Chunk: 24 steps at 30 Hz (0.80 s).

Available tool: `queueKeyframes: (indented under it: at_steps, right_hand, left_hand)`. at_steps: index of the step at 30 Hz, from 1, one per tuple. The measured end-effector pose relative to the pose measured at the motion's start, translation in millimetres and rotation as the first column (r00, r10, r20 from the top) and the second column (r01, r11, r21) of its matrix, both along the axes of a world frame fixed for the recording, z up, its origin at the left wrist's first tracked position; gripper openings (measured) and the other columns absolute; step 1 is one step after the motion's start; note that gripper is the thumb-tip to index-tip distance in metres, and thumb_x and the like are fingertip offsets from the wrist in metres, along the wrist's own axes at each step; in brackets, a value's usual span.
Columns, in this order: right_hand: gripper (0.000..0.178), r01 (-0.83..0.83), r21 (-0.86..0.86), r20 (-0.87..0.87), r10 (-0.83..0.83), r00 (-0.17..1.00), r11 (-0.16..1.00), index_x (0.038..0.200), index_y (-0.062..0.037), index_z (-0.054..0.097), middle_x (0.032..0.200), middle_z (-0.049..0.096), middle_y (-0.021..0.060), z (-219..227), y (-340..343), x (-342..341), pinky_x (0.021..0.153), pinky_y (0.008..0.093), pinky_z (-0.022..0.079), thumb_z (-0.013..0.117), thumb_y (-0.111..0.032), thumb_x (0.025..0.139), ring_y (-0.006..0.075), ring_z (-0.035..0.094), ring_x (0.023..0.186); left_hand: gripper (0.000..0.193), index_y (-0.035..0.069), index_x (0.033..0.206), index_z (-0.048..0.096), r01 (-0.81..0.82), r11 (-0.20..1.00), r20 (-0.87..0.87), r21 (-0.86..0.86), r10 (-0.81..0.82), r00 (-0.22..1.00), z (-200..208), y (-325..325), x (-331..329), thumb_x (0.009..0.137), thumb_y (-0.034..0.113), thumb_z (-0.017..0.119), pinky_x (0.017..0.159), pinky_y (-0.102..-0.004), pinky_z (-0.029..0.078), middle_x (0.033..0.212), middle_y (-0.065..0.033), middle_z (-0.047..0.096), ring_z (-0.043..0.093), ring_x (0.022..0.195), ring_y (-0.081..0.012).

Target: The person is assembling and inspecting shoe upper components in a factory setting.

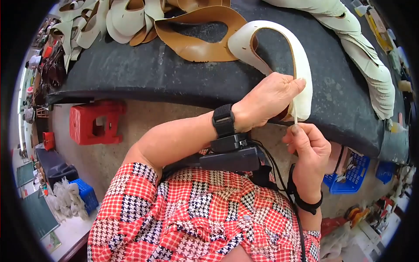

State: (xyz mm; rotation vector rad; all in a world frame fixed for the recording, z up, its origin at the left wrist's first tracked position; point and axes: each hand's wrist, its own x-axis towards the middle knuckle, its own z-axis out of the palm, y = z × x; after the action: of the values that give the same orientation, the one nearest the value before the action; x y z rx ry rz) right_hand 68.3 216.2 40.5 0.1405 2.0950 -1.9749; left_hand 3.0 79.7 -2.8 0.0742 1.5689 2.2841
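A curved white leather shoe upper [299, 56] with a tan inner side stands on the black table's near edge. My left hand [270, 96] is closed on its inner edge, thumb over the white face. Just below, my right hand [310, 146] pinches a narrow white strip [296, 114] between thumb and forefinger. The strip runs up along the upper's lower end; whether it is stuck there I cannot tell. Touching the upper on its left lies another upper [192, 50], tan side up.
Stacked white pieces [373, 72] line the table's right side, and more white and tan uppers [131, 19] lie at the far left. The black table [131, 72] curves before me. On the floor are a red stool [94, 122] and a blue basket [355, 177].
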Motion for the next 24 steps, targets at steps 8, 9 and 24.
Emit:
queueKeyframes:
  at_steps: [8, 9, 24]
  right_hand:
    - [0.019, -0.013, -0.142, 0.214, 0.043, 0.976, 0.99, 0.083, 0.0014, 0.063, 0.072, 0.063, 0.0051, -18, 0, -11, 0.054, 0.0181, 0.038, 0.053, -0.015, 0.087, 0.0043, 0.047, 0.057]
    - [0.019, -0.03, -0.133, 0.221, 0.06, 0.973, 0.991, 0.083, 0.0012, 0.062, 0.072, 0.062, 0.0044, -20, 0, -14, 0.054, 0.0183, 0.038, 0.053, -0.015, 0.087, 0.0043, 0.048, 0.057]
    - [0.039, 0.03, -0.817, 0.141, 0.149, 0.979, 0.576, 0.118, -0.0039, 0.049, 0.101, 0.058, 0.0026, 11, 20, -92, 0.066, 0.0219, 0.046, 0.05, -0.031, 0.09, 0.0091, 0.053, 0.081]
  left_hand:
    - [0.036, -0.001, 0.091, 0.059, 0.06, 0.998, 0.076, -0.013, -0.059, 0.995, 9, -7, -7, 0.092, 0.033, 0.046, 0.054, -0.0209, 0.045, 0.078, -0.0033, 0.061, 0.056, 0.064, -0.0081]
    - [0.036, -0.001, 0.091, 0.059, 0.06, 0.998, 0.076, -0.015, -0.058, 0.995, 10, -8, -9, 0.092, 0.033, 0.046, 0.054, -0.0209, 0.045, 0.078, -0.0033, 0.061, 0.056, 0.064, -0.0081]
    - [0.065, -0.005, 0.116, 0.048, 0.13, 0.975, -0.198, -0.18, -0.165, 0.966, 113, -40, -23, 0.09, 0.053, 0.037, 0.068, -0.0204, 0.039, 0.077, -0.0015, 0.057, 0.051, 0.074, -0.0076]
